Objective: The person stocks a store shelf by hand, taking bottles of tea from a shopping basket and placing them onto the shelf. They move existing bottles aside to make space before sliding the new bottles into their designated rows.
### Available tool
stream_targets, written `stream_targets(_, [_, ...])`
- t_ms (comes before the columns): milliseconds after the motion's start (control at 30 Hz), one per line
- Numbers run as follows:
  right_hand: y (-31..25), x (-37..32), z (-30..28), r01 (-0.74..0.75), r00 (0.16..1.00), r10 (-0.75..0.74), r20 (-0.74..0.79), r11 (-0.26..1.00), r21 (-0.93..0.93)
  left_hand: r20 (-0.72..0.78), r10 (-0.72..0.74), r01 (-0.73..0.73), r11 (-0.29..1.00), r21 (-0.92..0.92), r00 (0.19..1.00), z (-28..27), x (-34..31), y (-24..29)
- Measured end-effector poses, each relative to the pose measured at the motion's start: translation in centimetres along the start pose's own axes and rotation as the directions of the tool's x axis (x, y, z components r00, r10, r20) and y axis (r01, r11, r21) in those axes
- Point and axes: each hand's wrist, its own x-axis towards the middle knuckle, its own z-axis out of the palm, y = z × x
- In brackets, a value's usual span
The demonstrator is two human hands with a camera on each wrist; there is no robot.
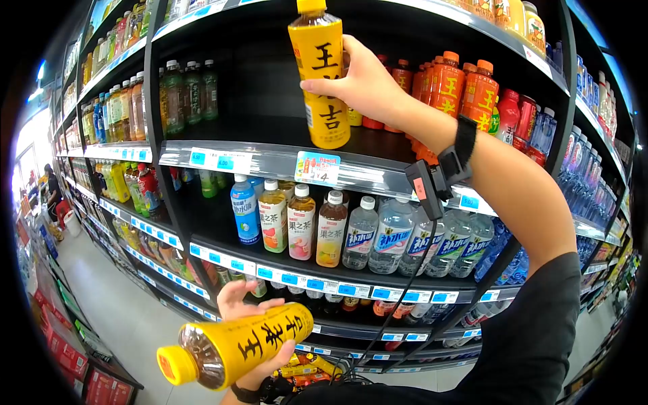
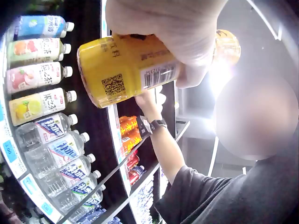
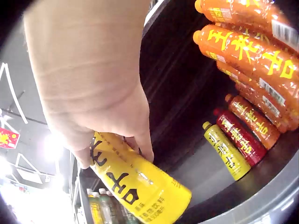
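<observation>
My right hand grips a yellow drink bottle with black characters, upright at the front of the upper shelf, thumb across its label. In the right wrist view that bottle shows its lower half below the palm. Lower down, my left hand holds a second yellow bottle on its side, its yellow cap pointing left. The left wrist view shows this bottle's base with a QR code and barcode.
Orange bottles stand right of my right hand on the same shelf; green bottles stand to its left. Below are fruit tea bottles and clear water bottles. More yellow bottles lie low down. A cable hangs from my right wrist.
</observation>
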Motion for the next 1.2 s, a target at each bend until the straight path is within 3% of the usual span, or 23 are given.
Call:
stream_targets(167, [5.6, 2.2, 0.6, -0.081, 0.997, 0.079, -0.017, 0.988, -0.129, 0.026, 0.0, -0.002, 0.998, 0.063, 1.0, -1.9, -1.7, -0.5])
stream_targets(233, [7.8, 3.4, 0.8, -0.259, 0.966, 0.255, -0.047, 0.945, -0.202, -0.087, -0.143, 0.151, 0.985, 0.083, 0.986, -2.4, -2.3, 0.1])
stream_targets(267, [9.4, 4.1, 0.9, -0.317, 0.948, 0.31, -0.068, 0.916, -0.246, -0.108, -0.143, 0.154, 0.983, 0.1, 0.984, -2.7, -2.5, 0.2])
stream_targets(367, [14.1, 5.8, 0.9, -0.334, 0.938, 0.324, -0.123, 0.94, -0.073, -0.216, -0.144, 0.166, 0.982, 0.088, 0.966, -4.1, -3.7, -0.7])
stream_targets(433, [15.3, 6.3, 0.2, -0.433, 0.893, 0.425, -0.145, 0.901, -0.023, -0.274, -0.161, 0.19, 0.978, 0.084, 0.948, -5.1, -4.4, -1.0])
stream_targets(500, [16.5, 7.2, -0.3, -0.525, 0.848, 0.516, -0.124, 0.849, -0.057, -0.334, -0.182, 0.218, 0.973, 0.076, 0.925, -6.0, -4.9, -1.2])
stream_targets(533, [17.2, 7.3, -0.2, -0.554, 0.824, 0.526, -0.209, 0.825, -0.109, -0.387, -0.204, 0.245, 0.968, 0.059, 0.899, -6.4, -5.0, -1.3])
stream_targets(633, [18.4, 7.5, 0.2, -0.626, 0.764, 0.585, -0.271, 0.773, -0.098, -0.448, -0.234, 0.294, 0.953, 0.068, 0.863, -7.8, -5.8, -2.1])
stream_targets(833, [24.4, 8.1, -0.3, -0.664, 0.744, 0.619, -0.252, 0.728, -0.17, -0.584, -0.303, 0.387, 0.922, 0.022, 0.753, -9.0, -6.3, -2.6])
stream_targets(1033, [24.7, 7.1, -0.5, -0.71, 0.688, 0.679, -0.256, 0.703, -0.041, -0.594, -0.384, 0.472, 0.882, -0.009, 0.707, -9.5, -6.8, -2.8])
stream_targets(1100, [25.0, 7.0, -0.5, -0.703, 0.694, 0.678, -0.242, 0.71, -0.026, -0.602, -0.416, 0.521, 0.854, -0.001, 0.682, -9.4, -7.1, -3.0])
stream_targets(1200, [25.3, 7.2, -0.3, -0.672, 0.727, 0.65, -0.222, 0.739, -0.039, -0.63, -0.381, 0.473, 0.881, -0.024, 0.677, -9.8, -7.9, -4.0])
